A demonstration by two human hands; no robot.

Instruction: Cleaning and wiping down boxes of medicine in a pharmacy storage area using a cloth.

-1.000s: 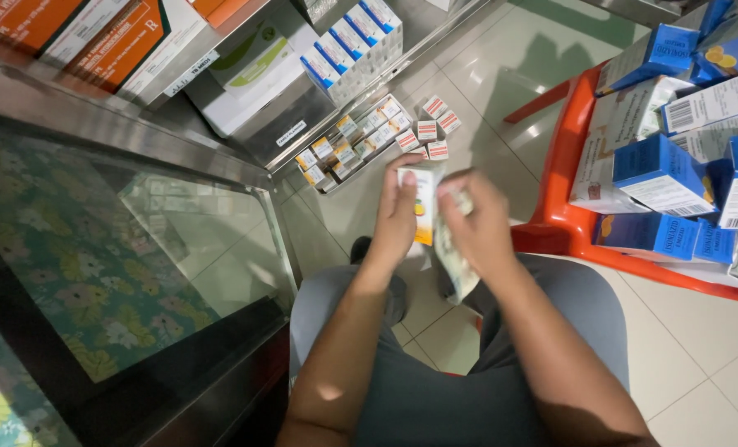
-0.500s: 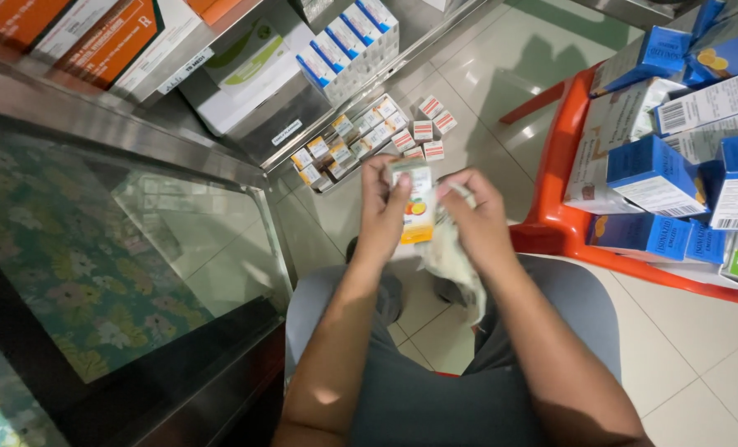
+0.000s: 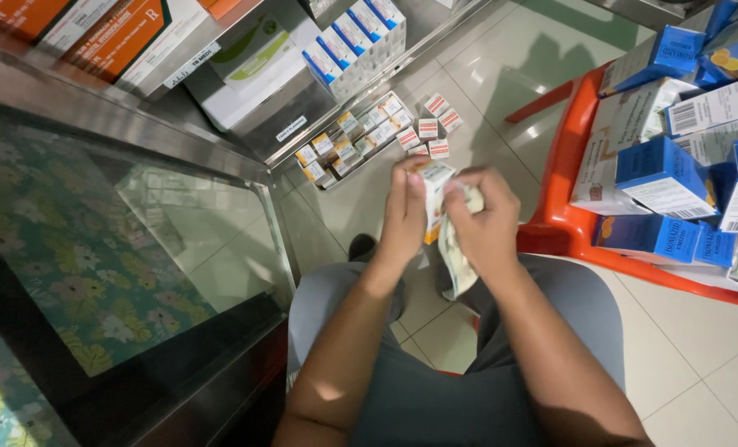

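— Sitting low, knees apart, both hands up over the lap. Left hand (image 3: pixel 404 217) is clamped round a small white-and-orange carton (image 3: pixel 432 192), thumb on its face.

— And the other?

— Right hand (image 3: pixel 486 225) is closed too, fingers bunched on a folded paper leaflet (image 3: pixel 456 257) that hangs down btwn the hands, just beside the carton, touching it near the top. Can't tell if it's partly inside the box.

— What's round them?

— Orange plastic tray (image 3: pixel 561 207) on the right, packed w/ blue and white boxes (image 3: pixel 657 172). On the tiled floor (image 3: pixel 501 74) ahead, a row of small red-and-white packs (image 3: pixel 369 131) by a steel shelf. Glass counter (image 3: pixel 129 248) to the left, floral pattern under it.
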